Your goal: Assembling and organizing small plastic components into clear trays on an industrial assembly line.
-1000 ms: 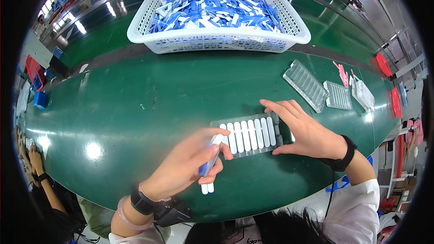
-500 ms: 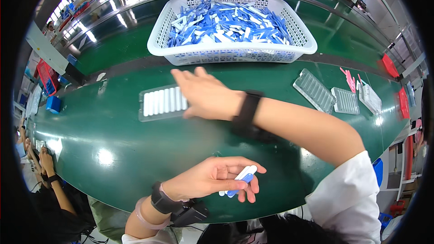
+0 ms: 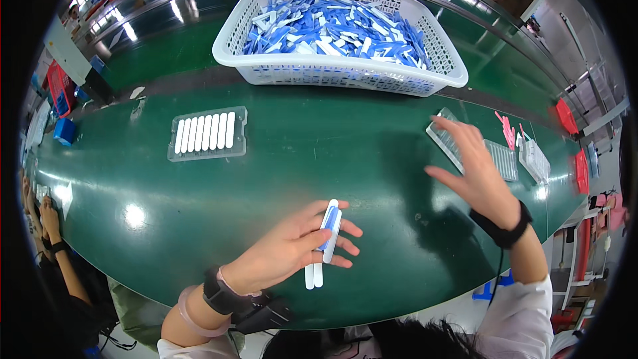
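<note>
Several slim white and blue plastic sticks are pinched between the thumb and fingers of my left hand, low over the green table. My right hand has its fingers spread and holds nothing. It hovers at a clear ribbed plastic tray on the right, hiding part of it; I cannot tell whether the fingertips touch it. Farther left on the table lies another clear tray, with several white sticks side by side in its slots.
A white perforated basket heaped with blue and white sticks stands at the back. Right of my right hand are two more clear trays, a flat one and a tilted one, by pink sticks. Another person's hands are at far left.
My right hand has left the filled tray and swung right to the clear trays. The filled tray now sits farther left. My left hand has shifted slightly up and left, still holding the sticks.
</note>
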Motion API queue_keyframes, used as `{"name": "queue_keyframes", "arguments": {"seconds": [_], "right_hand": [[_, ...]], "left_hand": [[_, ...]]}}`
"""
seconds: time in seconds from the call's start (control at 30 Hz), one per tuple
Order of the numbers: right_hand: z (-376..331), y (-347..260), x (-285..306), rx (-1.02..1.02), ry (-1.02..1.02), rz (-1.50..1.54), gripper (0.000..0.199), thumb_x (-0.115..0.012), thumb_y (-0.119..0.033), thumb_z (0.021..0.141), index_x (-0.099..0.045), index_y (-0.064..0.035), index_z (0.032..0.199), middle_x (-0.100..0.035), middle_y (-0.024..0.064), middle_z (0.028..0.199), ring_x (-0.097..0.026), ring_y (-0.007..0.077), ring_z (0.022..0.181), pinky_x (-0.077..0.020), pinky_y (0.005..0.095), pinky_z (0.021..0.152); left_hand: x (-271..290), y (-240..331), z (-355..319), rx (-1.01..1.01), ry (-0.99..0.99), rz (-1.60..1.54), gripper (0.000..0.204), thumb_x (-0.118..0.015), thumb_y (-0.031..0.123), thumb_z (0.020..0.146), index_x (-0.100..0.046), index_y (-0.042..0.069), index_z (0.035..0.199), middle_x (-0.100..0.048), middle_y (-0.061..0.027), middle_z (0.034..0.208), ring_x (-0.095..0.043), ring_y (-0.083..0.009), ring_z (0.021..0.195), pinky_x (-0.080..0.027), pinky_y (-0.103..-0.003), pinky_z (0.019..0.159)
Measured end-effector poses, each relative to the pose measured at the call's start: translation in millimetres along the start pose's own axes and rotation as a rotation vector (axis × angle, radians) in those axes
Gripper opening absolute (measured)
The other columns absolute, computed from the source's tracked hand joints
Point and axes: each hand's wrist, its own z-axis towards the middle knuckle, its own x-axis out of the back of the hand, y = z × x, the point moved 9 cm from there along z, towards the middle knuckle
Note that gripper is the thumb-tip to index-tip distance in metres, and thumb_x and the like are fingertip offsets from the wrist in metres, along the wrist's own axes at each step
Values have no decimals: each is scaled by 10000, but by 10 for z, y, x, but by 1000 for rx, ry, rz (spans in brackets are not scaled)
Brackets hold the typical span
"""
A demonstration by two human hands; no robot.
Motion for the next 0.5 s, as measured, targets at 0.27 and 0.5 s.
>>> {"name": "queue_keyframes", "arguments": {"seconds": [0.27,0.5], "right_hand": [[-532,805,0,-432,-114,133,772,-691,-88,673,-263,-35,1313,-385,177,1231,-368,355,1132,-321,391,958],[-362,799,28,-391,-93,-8,780,-719,-88,635,-300,-23,1290,-445,165,1174,-388,331,1109,-331,383,939]], "left_hand": [[-5,125,9,-89,85,162,248,-490,17,861,-431,-10,1100,-569,-160,976,-605,-242,849,-521,-367,755],[-10,152,1,-106,86,159,249,-501,-8,850,-424,-23,1087,-587,-188,935,-614,-251,834,-525,-357,739]]}}
